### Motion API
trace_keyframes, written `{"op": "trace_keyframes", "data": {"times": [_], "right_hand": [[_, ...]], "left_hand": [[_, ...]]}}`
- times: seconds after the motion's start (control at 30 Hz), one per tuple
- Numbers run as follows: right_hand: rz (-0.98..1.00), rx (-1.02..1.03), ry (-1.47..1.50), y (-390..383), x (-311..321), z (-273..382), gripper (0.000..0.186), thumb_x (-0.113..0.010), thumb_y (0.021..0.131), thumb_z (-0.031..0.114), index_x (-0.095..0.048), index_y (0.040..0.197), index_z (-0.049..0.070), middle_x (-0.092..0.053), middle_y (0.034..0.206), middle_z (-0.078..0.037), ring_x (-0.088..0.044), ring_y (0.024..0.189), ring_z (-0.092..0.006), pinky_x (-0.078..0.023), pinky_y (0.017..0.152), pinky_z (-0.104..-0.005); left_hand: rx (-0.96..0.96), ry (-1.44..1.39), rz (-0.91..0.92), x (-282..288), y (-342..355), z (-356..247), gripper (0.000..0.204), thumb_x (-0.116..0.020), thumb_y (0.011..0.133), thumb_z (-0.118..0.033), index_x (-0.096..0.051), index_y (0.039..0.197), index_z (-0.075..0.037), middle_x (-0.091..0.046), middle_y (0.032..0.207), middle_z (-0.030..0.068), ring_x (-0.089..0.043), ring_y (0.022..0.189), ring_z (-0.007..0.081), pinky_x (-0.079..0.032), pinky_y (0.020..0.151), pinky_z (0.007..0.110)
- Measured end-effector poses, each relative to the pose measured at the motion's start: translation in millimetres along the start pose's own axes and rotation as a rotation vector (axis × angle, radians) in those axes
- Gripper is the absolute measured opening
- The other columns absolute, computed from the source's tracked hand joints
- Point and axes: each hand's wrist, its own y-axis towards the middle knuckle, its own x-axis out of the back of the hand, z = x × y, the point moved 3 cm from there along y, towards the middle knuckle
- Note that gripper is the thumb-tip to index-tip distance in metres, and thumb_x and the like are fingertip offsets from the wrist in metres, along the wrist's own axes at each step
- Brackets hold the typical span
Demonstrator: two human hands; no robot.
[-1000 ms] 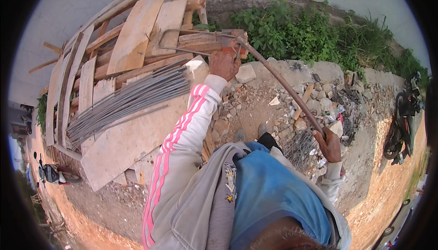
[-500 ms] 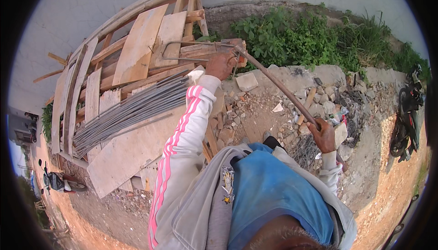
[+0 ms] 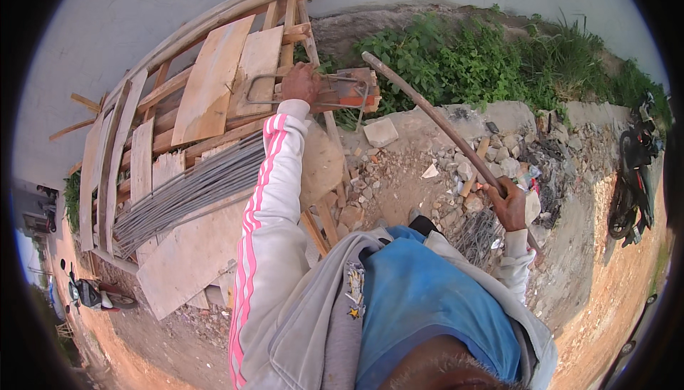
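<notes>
My left hand [image 3: 301,84] is closed on a thin steel rod [image 3: 251,84] bent into an angular loop, at the end of a wooden plank. The rod's far side lies over a reddish block [image 3: 353,92] on the plank, and one leg points down past its edge. My right hand [image 3: 509,205] grips a long brown metal bar [image 3: 434,116] partway along. That bar slants up to the left, and its upper end is in the air to the right of the block, apart from the bent rod.
A bundle of straight steel rods [image 3: 192,187] lies across boards at left. Plywood sheets [image 3: 214,80] and timber lean behind. Broken stones [image 3: 474,201], a pale block [image 3: 381,131] and tangled wire [image 3: 474,237] litter the ground. Green plants [image 3: 456,55] line the wall. Motorbikes [image 3: 630,183] stand at both sides.
My left hand has moved left, from beside the bar's upper end onto the bent rod. The bar's upper end has come away from the block and shifted slightly up.
</notes>
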Motion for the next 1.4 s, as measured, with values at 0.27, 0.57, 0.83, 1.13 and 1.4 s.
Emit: {"op": "trace_keyframes", "data": {"times": [0.27,0.57,0.83,1.13,1.4], "right_hand": [[0.259,-0.11,0.698,24,-112,23,0.038,-0.073,0.095,0.037,-0.056,0.076,0.009,-0.046,0.061,0.007,-0.044,0.053,-0.006,-0.035,0.048,-0.027],[0.204,-0.051,0.858,85,-164,71,0.043,-0.068,0.097,0.046,-0.06,0.079,0.007,-0.048,0.061,0.006,-0.046,0.054,-0.0054,-0.035,0.049,-0.0274],[0.147,0.087,0.896,141,-158,107,0.041,-0.069,0.098,0.04,-0.068,0.109,0.0,-0.059,0.077,0.0,-0.054,0.069,-0.0093,-0.045,0.065,-0.0282],[0.399,0.279,0.943,240,-177,145,0.041,-0.069,0.099,0.033,-0.067,0.124,0.0,-0.068,0.089,-0.001,-0.06,0.079,-0.0094,-0.048,0.071,-0.0273],[0.753,0.321,0.814,296,-180,151,0.034,-0.069,0.099,0.031,-0.069,0.107,-0.002,-0.064,0.075,-0.002,-0.06,0.069,-0.0097,-0.049,0.064,-0.028]], "left_hand": [[-0.336,0.329,0.371,-18,32,21,0.024,-0.063,0.091,-0.028,-0.066,0.109,-0.012,-0.066,0.109,0.011,-0.065,0.104,0.0351,-0.05,0.089,0.051],[-0.479,0.209,0.371,38,38,-22,0.023,-0.059,0.098,-0.023,-0.06,0.118,-0.011,-0.061,0.105,0.0128,-0.065,0.097,0.0368,-0.052,0.082,0.049],[-0.349,0.056,0.253,110,11,-82,0.022,-0.06,0.097,-0.018,-0.063,0.117,-0.01,-0.066,0.106,0.0142,-0.066,0.094,0.0394,-0.052,0.079,0.05],[0.196,-0.294,0.13,97,-64,-66,0.022,-0.061,0.095,-0.014,-0.068,0.114,-0.003,-0.068,0.095,0.0244,-0.067,0.091,0.0427,-0.052,0.079,0.046],[0.569,-0.696,0.067,61,-111,-123,0.026,-0.062,0.102,-0.025,-0.065,0.113,-0.002,-0.057,0.079,0.008,-0.05,0.073,0.0135,-0.044,0.068,0.03]]}}
